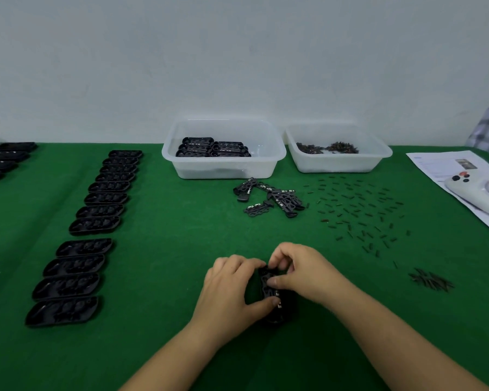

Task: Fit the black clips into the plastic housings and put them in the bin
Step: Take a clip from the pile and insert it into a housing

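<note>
Hands [268, 280] around housing [274, 303] — seemingly gripping

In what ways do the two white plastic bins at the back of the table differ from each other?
The left bin holds black housings stacked in tidy rows, while the right bin holds only a thin scatter of small dark pieces. The left bin looks deeper and its front wall comes nearer to the person than that of the right bin. Loose black clips lie in front of the left bin; tiny dark pins are spread in front of the right bin. Both are translucent white, rectangular and lidless.
</note>
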